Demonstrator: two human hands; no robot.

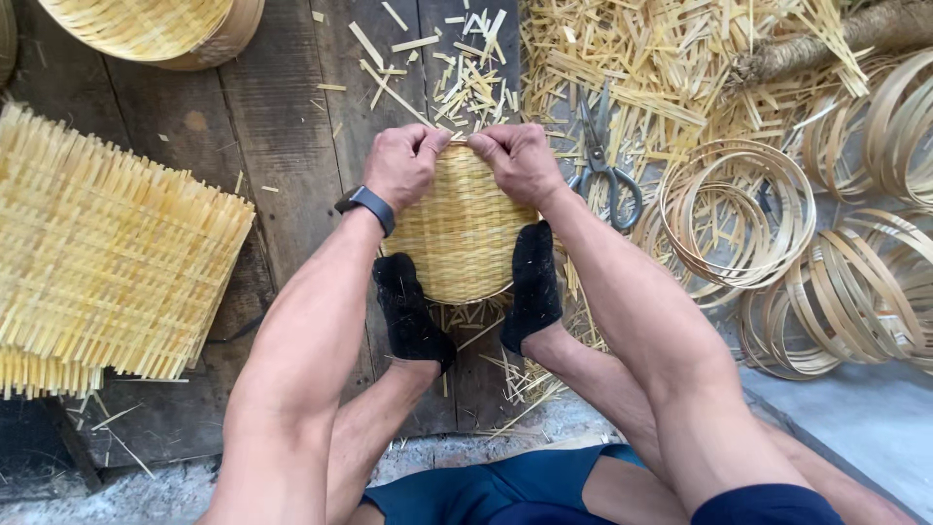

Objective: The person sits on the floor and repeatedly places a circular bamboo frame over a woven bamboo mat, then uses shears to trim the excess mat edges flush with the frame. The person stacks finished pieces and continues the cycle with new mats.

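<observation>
hidden: the far rim of the round woven bamboo mat [459, 233] lies under both hands, so what the fingertips pinch there cannot be made out; its near edge is partly covered by two feet in black socks [408, 316].
cut off: a woven basket [160, 29] at the top edge of the wooden floorboards [282, 126] runs out of view, as do the bamboo hoops [855, 292] at the right edge.
left hand [403, 163]: clenched on the far rim of the mat, thumb and fingers curled tight, a dark wristband [367, 206] on the wrist.
right hand [520, 160]: clenched on the same rim, just beside the left, knuckles nearly touching.
mat's place: middle of the boards, flat, pinned between the socked feet.
surface: dark, worn boards, littered with bamboo offcuts [466, 83] toward the top.
left edge: a stack of square woven bamboo sheets [107, 253], ends bristling.
right of the mat: grey scissors [603, 160] lying on a heap of bamboo strips [661, 68].
near edge: pale concrete [865, 418] at the lower right corner.
</observation>
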